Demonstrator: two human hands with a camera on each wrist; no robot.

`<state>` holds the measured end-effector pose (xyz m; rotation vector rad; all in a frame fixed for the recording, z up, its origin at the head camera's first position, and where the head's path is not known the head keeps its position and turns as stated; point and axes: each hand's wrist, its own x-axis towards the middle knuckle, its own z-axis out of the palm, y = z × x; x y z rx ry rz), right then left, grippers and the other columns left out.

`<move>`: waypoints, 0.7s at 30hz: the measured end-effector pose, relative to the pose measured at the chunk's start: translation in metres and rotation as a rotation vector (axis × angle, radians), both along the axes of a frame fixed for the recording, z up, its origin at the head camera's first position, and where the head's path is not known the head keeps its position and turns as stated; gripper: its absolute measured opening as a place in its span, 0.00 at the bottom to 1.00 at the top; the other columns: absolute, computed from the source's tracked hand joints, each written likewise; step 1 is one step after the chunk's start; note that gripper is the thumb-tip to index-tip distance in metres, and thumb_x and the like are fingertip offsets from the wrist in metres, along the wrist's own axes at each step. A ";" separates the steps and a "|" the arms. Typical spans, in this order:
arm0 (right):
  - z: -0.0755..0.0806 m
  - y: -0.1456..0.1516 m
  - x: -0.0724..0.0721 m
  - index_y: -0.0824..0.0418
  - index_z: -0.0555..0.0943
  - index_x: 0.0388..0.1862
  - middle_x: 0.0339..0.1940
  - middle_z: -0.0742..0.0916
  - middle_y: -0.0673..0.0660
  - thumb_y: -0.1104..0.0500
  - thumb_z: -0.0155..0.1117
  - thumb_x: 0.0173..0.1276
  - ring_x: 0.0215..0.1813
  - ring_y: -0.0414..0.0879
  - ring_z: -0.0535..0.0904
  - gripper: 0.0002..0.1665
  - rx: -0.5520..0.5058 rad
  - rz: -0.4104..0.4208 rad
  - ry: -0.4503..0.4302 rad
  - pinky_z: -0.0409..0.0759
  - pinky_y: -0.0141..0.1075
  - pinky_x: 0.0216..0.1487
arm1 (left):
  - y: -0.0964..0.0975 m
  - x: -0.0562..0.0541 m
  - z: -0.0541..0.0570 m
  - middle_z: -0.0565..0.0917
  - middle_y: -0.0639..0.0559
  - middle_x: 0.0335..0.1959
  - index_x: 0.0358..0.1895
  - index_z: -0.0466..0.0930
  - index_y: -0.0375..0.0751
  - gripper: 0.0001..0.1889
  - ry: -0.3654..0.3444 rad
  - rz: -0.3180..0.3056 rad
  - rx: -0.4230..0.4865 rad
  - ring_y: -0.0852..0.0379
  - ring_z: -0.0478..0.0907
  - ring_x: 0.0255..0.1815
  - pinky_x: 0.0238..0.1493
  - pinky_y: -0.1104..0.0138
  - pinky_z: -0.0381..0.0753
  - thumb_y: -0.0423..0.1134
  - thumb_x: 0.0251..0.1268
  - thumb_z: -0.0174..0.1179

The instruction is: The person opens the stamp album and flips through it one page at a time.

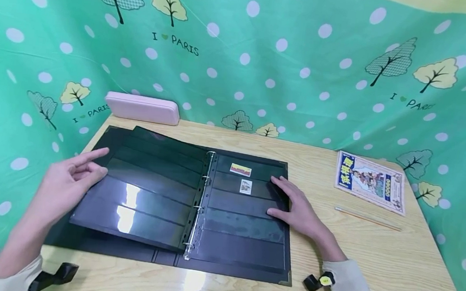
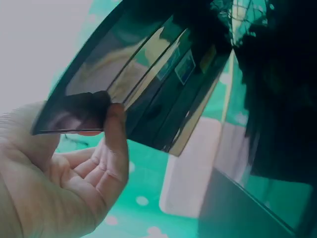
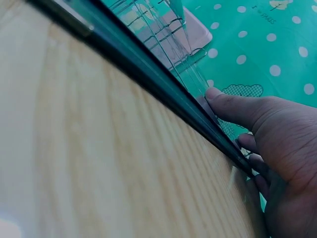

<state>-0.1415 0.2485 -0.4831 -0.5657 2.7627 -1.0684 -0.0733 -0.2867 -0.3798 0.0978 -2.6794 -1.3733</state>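
A black ring-bound stamp album (image 1: 243, 246) lies spread on the table. My left hand (image 1: 69, 180) pinches the outer edge of a black stock page (image 1: 152, 179), tilted up over the left cover. In the left wrist view the thumb presses on this page (image 2: 148, 99), with other fingers beyond it. Two stamps, a yellow-and-red one (image 1: 241, 169) and a whitish one (image 1: 245, 186), sit in upper strips of the right page (image 1: 244, 203). My right hand (image 1: 300, 209) rests at that page's right edge, thumb and fingers spread apart. The right wrist view shows its thumb (image 3: 230, 105) on the page side.
A pink case (image 1: 143, 108) stands at the back left against a green dotted curtain (image 1: 242, 61). To the right are a printed booklet (image 1: 371, 182) and a thin stick (image 1: 368, 218) on the wooden table (image 1: 390, 271).
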 end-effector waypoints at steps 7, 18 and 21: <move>0.001 0.000 0.001 0.52 0.66 0.90 0.90 0.64 0.67 0.53 0.83 0.71 0.90 0.69 0.56 0.54 0.002 -0.006 0.000 0.57 0.73 0.82 | -0.013 0.002 -0.021 0.87 0.66 0.35 0.78 0.75 0.26 0.27 -0.076 -0.039 -0.073 0.79 0.81 0.35 0.27 0.68 0.69 0.37 0.84 0.63; -0.001 0.000 0.000 0.50 0.67 0.90 0.90 0.64 0.67 0.52 0.83 0.71 0.89 0.70 0.56 0.54 0.009 -0.005 0.000 0.58 0.74 0.82 | -0.021 0.002 -0.040 0.87 0.51 0.41 0.77 0.74 0.24 0.26 -0.143 -0.055 -0.121 0.78 0.82 0.41 0.35 0.79 0.76 0.36 0.85 0.61; -0.001 0.001 0.000 0.50 0.67 0.90 0.90 0.64 0.67 0.52 0.84 0.71 0.89 0.70 0.56 0.54 0.011 -0.008 0.002 0.58 0.74 0.82 | -0.019 0.001 -0.045 0.87 0.44 0.42 0.76 0.75 0.23 0.25 -0.109 -0.054 -0.156 0.73 0.78 0.32 0.27 0.72 0.73 0.36 0.85 0.61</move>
